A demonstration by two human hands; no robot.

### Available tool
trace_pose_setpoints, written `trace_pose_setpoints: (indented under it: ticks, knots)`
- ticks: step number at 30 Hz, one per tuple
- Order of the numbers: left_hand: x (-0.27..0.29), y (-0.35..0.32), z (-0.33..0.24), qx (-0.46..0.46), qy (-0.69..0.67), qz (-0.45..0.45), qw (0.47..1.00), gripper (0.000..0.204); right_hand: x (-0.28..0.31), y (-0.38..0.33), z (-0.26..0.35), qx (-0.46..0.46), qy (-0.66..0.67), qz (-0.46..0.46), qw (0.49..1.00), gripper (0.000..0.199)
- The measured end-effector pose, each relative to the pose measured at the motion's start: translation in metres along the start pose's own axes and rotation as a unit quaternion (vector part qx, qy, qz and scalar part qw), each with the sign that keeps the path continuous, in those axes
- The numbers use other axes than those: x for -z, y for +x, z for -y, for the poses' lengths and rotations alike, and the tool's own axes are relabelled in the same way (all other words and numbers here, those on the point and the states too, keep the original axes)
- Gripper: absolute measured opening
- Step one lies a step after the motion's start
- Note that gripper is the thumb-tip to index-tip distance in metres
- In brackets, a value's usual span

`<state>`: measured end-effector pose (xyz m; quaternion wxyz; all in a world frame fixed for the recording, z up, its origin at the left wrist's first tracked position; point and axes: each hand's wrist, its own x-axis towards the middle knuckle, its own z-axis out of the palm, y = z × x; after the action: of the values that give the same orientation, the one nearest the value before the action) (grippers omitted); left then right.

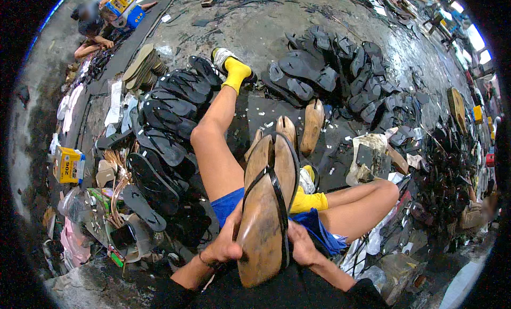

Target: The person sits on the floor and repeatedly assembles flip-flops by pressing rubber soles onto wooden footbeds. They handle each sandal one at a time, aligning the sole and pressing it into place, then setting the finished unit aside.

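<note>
A wooden shoe last (262, 232) stands tilted up before my body, its split toe end pointing away from me. Across it runs a black thong strap (280, 198), which enters the split at the toe. A dark sole (292, 162) shows along the last's right edge. My left hand (226, 246) closes on the last's left side near the heel. On the opposite side my right hand (301, 245) grips the last and the sole's edge; some of its fingers are hidden behind. Just beyond lie more wooden lasts, one (313, 127) plainly in sight, another (286, 129) partly covered.
Rows of black flip-flops (170, 106) line my left. A large heap of black sandals (306, 69) lies ahead to the right. Stacked tan soles (142, 64), a yellow-blue box (70, 165) and a stained block (367, 159) surround me. Another person's hand (104, 43) shows far left.
</note>
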<state>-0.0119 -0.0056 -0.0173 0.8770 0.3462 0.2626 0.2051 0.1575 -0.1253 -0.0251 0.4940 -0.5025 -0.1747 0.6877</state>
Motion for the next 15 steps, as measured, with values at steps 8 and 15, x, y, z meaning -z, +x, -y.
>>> trace_pose_setpoints:
  ticks: [8, 15]
  knots:
    - [-0.03, -0.032, -0.028, 0.01, -0.027, -0.001, 1.0, 0.147, 0.008, -0.015, 0.001, -0.064, 0.142, 0.249, 0.956, 0.045]
    - [-0.055, 0.001, -0.058, -0.113, 0.208, -0.003, 0.972, 0.144, 0.005, 0.017, 0.011, 0.132, 0.049, 0.068, 0.988, 0.058]
